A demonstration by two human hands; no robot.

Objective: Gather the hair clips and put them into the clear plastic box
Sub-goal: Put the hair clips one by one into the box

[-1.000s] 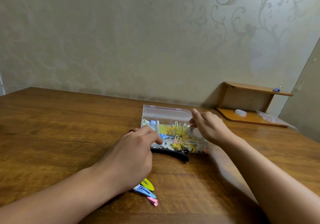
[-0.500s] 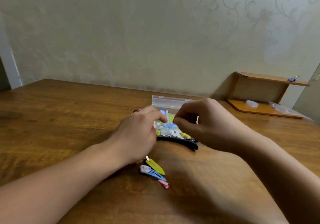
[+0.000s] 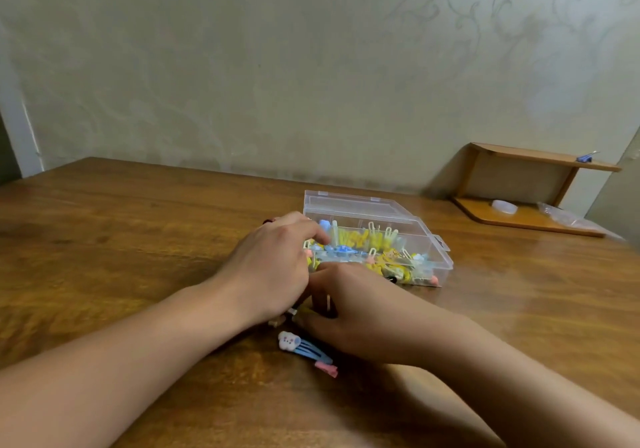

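Right hand (image 3: pixel 349 309) dropped from clear plastic box (image 3: pixel 429 240) to near clips, fingers curled, contents unclear; left hand (image 3: pixel 273 267) loosely curled, grip unclear. Blue clip (image 3: pixel 304 347) beside; counter (image 3: pixel 121 240) open leftward.

A brown wooden table (image 3: pixel 121 240) carries a clear plastic box (image 3: pixel 440 257) (lid open, full of clips), a blue snap hair clip with a white cloud charm (image 3: pixel 304 347), a small pink clip (image 3: pixel 327 368) beside it, and a low wooden corner shelf (image 3: pixel 533 219) far right.
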